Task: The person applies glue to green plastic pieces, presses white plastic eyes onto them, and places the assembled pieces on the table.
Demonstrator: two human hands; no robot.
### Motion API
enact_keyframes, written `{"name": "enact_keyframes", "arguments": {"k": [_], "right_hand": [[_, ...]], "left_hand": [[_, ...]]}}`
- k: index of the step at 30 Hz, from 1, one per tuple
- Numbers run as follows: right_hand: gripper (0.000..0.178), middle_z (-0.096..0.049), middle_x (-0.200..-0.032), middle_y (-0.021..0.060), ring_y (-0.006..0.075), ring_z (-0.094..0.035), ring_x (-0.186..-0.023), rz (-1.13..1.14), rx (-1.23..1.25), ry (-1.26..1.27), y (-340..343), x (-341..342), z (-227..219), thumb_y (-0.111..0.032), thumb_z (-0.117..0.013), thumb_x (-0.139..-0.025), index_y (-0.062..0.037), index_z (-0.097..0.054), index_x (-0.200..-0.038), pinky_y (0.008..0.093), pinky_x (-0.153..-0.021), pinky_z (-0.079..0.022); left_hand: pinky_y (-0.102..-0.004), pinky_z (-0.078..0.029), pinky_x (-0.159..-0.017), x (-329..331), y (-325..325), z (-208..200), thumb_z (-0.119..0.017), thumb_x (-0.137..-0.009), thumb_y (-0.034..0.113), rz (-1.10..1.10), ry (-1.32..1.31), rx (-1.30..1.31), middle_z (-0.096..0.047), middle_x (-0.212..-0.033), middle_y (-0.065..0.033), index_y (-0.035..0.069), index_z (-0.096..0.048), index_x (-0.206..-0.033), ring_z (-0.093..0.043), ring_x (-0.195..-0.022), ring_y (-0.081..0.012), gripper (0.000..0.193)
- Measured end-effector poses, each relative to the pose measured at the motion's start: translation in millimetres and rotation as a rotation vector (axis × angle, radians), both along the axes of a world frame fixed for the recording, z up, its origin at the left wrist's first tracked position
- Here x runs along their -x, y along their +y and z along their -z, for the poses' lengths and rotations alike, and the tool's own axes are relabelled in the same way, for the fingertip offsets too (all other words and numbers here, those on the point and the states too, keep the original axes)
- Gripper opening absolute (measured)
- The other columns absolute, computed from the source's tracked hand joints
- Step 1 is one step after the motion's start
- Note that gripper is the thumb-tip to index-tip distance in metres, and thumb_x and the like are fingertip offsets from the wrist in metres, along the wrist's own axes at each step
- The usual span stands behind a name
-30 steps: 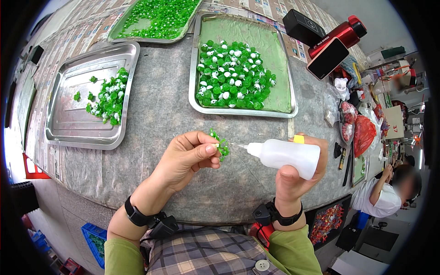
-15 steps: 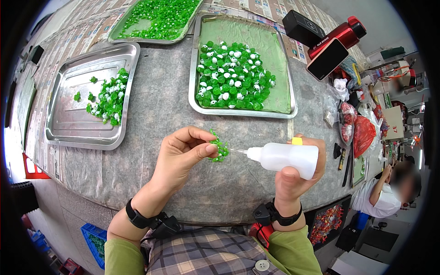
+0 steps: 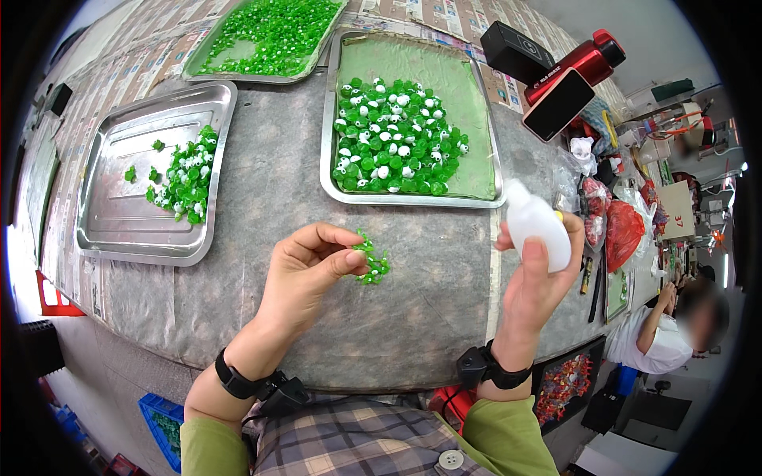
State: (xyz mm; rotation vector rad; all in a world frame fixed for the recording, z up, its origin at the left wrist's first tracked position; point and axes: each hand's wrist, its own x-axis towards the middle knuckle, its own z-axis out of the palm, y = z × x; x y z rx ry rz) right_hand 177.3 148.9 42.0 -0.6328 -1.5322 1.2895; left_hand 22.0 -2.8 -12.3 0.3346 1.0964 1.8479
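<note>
My left hand [image 3: 305,266] is closed in a pinch above the grey covered table. Whatever sits between thumb and forefinger is too small to make out against the little heap of green plastic pieces [image 3: 375,271] right behind the fingertips. To the right, my right hand [image 3: 533,274] grips a white plastic squeeze bottle [image 3: 541,230], tilted with its neck pointing up and left, near the front right corner of a tray. That metal tray [image 3: 481,147], lined in green, carries a pile of green and white eye-like beads [image 3: 397,147].
At left, a bare metal tray [image 3: 119,214] has green and white pieces on its right side. Another tray [image 3: 274,78] of green bits lies at the back. A black box [image 3: 516,51], red flask [image 3: 583,63] and phone [image 3: 558,105] stand back right. A person [image 3: 647,337] sits far right.
My right hand has swung the bottle right and away from my left fingertips, turning its neck from leftward to upward. The left hand keeps its pinch in nearly the same place.
</note>
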Motion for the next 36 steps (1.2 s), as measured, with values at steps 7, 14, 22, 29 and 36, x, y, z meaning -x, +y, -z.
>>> {"name": "enact_keyframes", "arguments": {"k": [7, 14, 22, 29, 36], "right_hand": [[0.033, -0.056, -0.099, 0.007, 0.0109, -0.053, -0.088, 0.012, 0.213, -0.266, 73.2, -49.3, 43.8, -0.003, -0.061, -0.074, 0.0003, -0.048, -0.104, 0.0223, -0.077, -0.042], [0.039, -0.054, -0.101, 0.0083, 0.0138, -0.051, -0.093, 0.089, 0.215, -0.298, 88.8, -74.5, 72.7, -0.003, -0.06, -0.075, -0.0004, -0.041, -0.11, 0.0254, -0.082, -0.04], [0.034, -0.055, -0.094, 0.0068, 0.013, -0.052, -0.08, 0.539, -0.691, -0.553, 60.3, -47.3, 10.9, -0.003, -0.062, -0.072, -0.0015, -0.046, -0.102, 0.0251, -0.068, -0.041], [0.031, -0.053, -0.08, 0.0087, 0.017, -0.052, -0.064, -0.251, -0.571, -0.813, 49.9, 48.5, 35.0, -0.003, -0.061, -0.07, -0.0039, -0.047, -0.097, 0.0263, -0.06, -0.043], [0.037, -0.051, -0.082, 0.0056, 0.0127, -0.052, -0.071, -0.431, -0.26, -0.713, 40.3, 52.1, 16.3, 0.001, -0.057, -0.072, -0.0041, -0.041, -0.104, 0.0242, -0.066, -0.043]], "left_hand": [[-0.0226, -0.048, -0.063, -0.3, -0.3, -0.8, -0.06, -0.076, 0.003, -0.006, -0.026, -0.009, -0.059, -0.077, -0.0056, 0.0, -0.056, -0.087, -0.057, -0.068, -0.0113, 0.012], [-0.0233, -0.048, -0.063, -0.2, -0.6, 1.2, -0.061, -0.076, 0.004, -0.005, -0.033, 0.008, -0.06, -0.077, -0.0059, 0.0, -0.056, -0.087, -0.058, -0.068, -0.0118, 0.013], [-0.0232, -0.048, -0.063, -2.0, 0.9, 0.1, -0.06, -0.077, 0.005, 0.016, -0.037, 0.021, -0.06, -0.077, -0.0056, 0.001, -0.056, -0.088, -0.058, -0.068, -0.0116, 0.012], [-0.023, -0.048, -0.063, 0.4, 1.5, -0.2, -0.06, -0.076, 0.006, 0.021, -0.018, 0.026, -0.059, -0.076, -0.0051, 0.0, -0.056, -0.087, -0.057, -0.067, -0.011, 0.013], [-0.0235, -0.048, -0.065, 0.0, -1.1, -2.8, -0.06, -0.077, 0.006, 0.103, -0.052, 0.016, -0.059, -0.076, -0.0047, 0.0, -0.057, -0.088, -0.057, -0.068, -0.0113, 0.014]]}}
